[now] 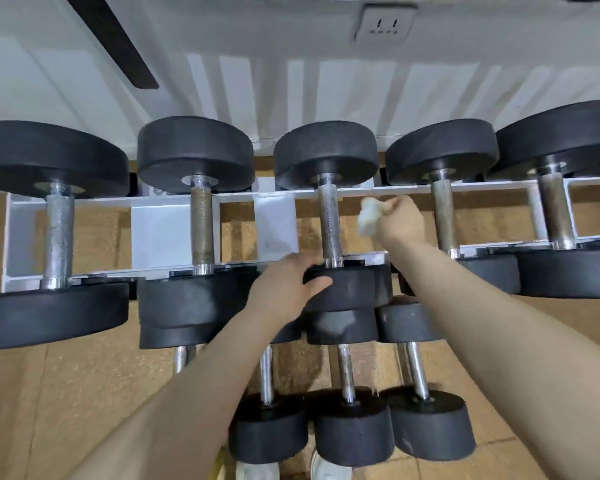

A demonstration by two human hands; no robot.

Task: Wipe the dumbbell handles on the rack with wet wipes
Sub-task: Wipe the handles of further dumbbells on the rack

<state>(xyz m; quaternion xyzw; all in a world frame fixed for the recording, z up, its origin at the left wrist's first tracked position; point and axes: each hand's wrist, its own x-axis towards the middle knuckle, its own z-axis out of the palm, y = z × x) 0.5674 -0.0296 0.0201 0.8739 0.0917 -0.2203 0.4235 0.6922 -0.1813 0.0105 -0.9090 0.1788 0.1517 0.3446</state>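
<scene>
Fingers of your right hand (400, 220) curl around crumpled wet wipe (369, 216), held just right of middle dumbbell handle (329, 223), not touching it. Left hand (286, 289) grips near head of same dumbbell (347, 287), thumb on front. Progress unclear: no handle looks visibly wet. Judging, middle handle comes next; handles on both sides remain on rack (153, 230).

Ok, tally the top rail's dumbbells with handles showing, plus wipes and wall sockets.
Black-headed, steel-handled dumbbells on the top rail: 5
Crumpled white wet wipe: 1
White wall socket: 1
Total: 7
</scene>
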